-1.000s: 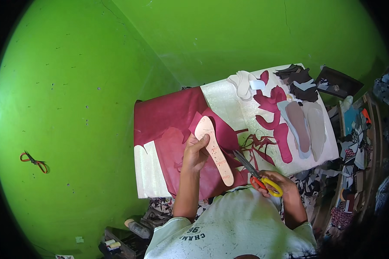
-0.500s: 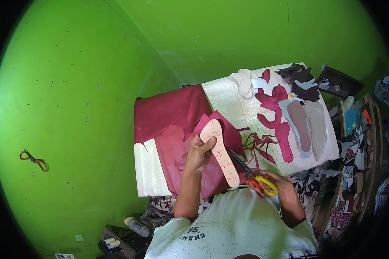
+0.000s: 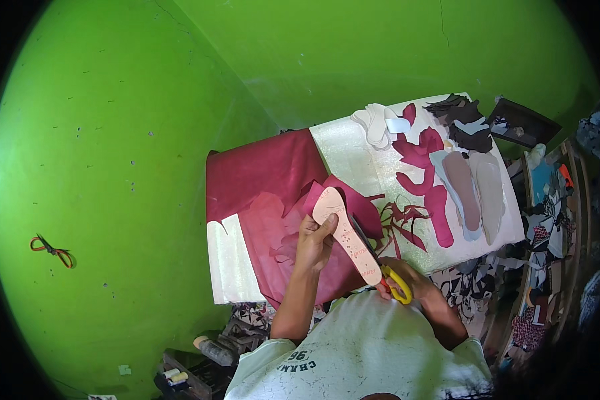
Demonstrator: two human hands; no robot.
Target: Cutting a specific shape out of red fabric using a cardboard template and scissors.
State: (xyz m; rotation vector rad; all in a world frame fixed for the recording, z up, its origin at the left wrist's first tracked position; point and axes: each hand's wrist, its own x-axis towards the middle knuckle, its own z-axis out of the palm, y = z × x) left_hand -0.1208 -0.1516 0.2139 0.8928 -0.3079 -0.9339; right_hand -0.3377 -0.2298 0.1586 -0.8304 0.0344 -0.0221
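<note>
So from where I'm standing, closest up, the right hand (image 3: 415, 280) has its fingers wrapped round the handles of yellow-and-red scissors (image 3: 405, 287), just below center right of the frame. Can't tell how wide the blades are, they're partly behind the insole.

That tan insole (image 3: 349, 237) is mid-frame, tilted, wide end up. Left hand (image 3: 313, 245) is pinching it, thumb flat on top, other fingers mostly tucked out of sight. I'd guess it's light, stiff but bendy, hard to break. The dark red piece (image 3: 359, 205) under it looks soft and floppy, maybe a bit slidey, so I'd grab both layers near the wide end, thumb pressing down.

Containers: a small box (image 3: 197, 384) in the lower left holds pale rolls (image 3: 178, 377). Over on the right edge, a shelf (image 3: 575, 213) is crammed with scraps. Farthest off, upper right, a black tray (image 3: 537, 115) has a few small bits, too tiny to make out.
</note>
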